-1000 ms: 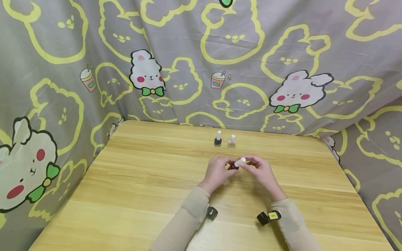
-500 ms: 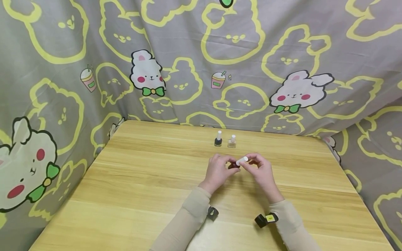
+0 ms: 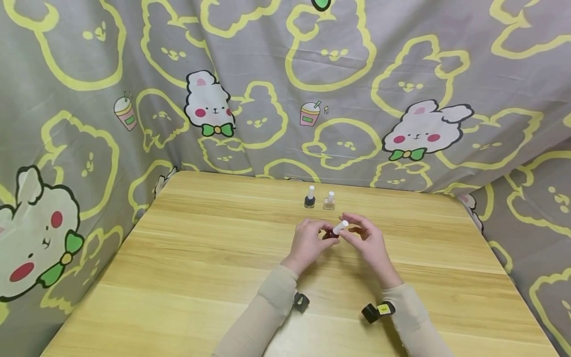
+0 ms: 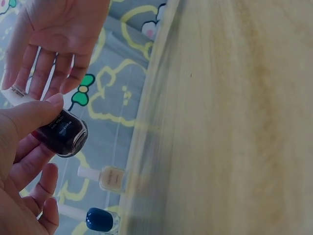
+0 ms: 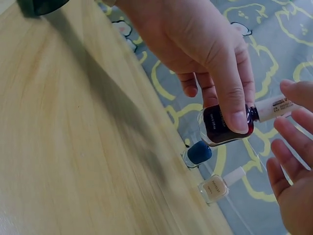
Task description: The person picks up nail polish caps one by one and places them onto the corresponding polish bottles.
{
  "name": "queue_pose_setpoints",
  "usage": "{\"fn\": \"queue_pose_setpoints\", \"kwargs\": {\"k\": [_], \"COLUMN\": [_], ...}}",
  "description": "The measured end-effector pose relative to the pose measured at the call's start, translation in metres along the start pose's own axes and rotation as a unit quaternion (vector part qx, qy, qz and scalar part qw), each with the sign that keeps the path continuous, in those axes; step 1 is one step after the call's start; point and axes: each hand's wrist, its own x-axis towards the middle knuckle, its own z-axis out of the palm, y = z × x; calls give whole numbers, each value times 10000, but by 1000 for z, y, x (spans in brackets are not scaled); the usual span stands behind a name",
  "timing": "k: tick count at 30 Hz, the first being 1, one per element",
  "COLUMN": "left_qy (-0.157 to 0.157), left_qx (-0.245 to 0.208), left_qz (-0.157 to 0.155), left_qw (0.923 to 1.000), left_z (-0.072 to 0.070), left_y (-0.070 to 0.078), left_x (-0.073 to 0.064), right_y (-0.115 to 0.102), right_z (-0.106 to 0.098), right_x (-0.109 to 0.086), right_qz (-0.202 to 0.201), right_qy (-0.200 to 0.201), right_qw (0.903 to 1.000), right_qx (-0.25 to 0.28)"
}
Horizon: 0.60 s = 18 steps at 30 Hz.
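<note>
My left hand (image 3: 307,243) pinches a bottle of dark red nail polish (image 4: 63,132) between thumb and fingers, just above the table. The bottle is tilted, its white cap (image 5: 274,108) pointing toward my right hand (image 3: 368,243). In the right wrist view, the right thumb lies against the cap and the index fingertip is close to its other side. The other right fingers (image 4: 61,71) are spread and fairly straight. Behind the hands stand two more polish bottles: a dark blue one (image 3: 310,201) and a clear-to-beige one (image 3: 329,202), both with white caps.
The wooden table (image 3: 200,248) spreads out around both hands. A grey curtain (image 3: 263,64) with yellow outlines and cartoon rabbits hangs behind its far edge and at the sides. Black wrist devices (image 3: 301,302) sit at both sleeves.
The right index finger has stretched out, away from the cap, and the other right fingers have loosened. The red bottle's cap has shifted slightly left. The left hand keeps its hold.
</note>
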Motion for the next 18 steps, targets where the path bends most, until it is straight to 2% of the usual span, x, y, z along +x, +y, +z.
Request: {"fn": "queue_pose_setpoints", "kwargs": {"k": [5,10,18], "left_qy": [-68,-132,-205], "left_qx": [-111,-211,-192], "left_qz": [-38,-49,-33], "left_qw": [9999,9997,9996], "left_z": [0,0,-1], "left_y": [1,1,2], "left_x": [0,1,0], "right_y": [3,4,4], "right_z": [-5,-8,-8], "right_x": [-1,-1,-2], "right_qz": [95,220,251], "right_qy": [-320,-546,-479], "right_qw": [9986,9969,9969], "right_qx": [412,526,568]}}
